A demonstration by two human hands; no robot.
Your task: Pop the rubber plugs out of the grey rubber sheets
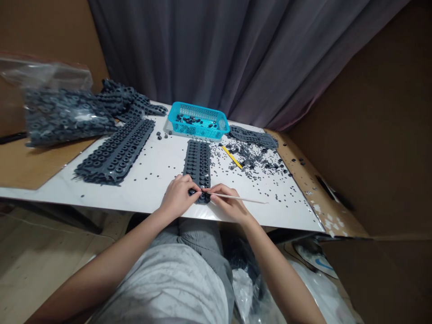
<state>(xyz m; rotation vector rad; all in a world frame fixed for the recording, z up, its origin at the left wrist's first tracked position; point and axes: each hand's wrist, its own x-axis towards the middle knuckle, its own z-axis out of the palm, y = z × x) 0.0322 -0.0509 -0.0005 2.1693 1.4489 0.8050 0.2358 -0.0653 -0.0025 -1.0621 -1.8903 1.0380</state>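
A dark grey rubber sheet (198, 162) with rows of round rings lies upright in view on the white table. Over its near end, my left hand (179, 193) pinches a small black part at the sheet's left edge. My right hand (227, 201) is closed on a thin pale stick (241, 197), whose shaft points off to the right. The fingertips of both hands nearly meet above the sheet. Whatever lies right between the fingertips is too small to make out.
Behind the sheet stands a blue basket (199, 130) holding small black parts. A stack of ringed sheets (114, 150) and a filled plastic bag (64, 117) are at left. To the right lie a yellow tool (231, 157), scattered black bits and another grey sheet (254, 137).
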